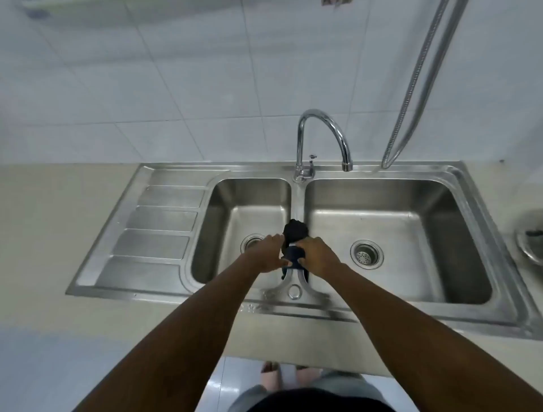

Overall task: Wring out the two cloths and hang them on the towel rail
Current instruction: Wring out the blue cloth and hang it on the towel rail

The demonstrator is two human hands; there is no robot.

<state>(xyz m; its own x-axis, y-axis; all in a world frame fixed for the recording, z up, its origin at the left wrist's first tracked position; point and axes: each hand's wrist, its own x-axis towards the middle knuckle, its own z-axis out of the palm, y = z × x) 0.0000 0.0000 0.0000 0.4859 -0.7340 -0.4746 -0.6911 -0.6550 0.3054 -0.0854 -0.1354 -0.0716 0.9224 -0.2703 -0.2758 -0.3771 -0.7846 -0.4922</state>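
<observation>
White tiles back a steel double sink [296,203]. Over its centre divider both hands — left hand [266,254], right hand [318,258] — close tight around a dark cloth [294,235], likely so wrung water drains into the basins. No rail or second cloth shows.

The cloth [294,241] is partly covered by both hands; only a dark bunched top and a strip between the fingers are seen. How much is held by the left hand [269,252] cannot be told, as its fingers are turned away. The right hand [318,256] hides the cloth's right side. A second cloth cannot be made out. The left drain [252,242] is half hidden by the left hand. A bowl [530,242] at the right edge is cut off, with its dark contents unclear. A hose [423,79] is cut off at the top edge. An object [333,2] at the top edge is too cropped to identify. The feet [271,378] at the bottom are blurred.
</observation>
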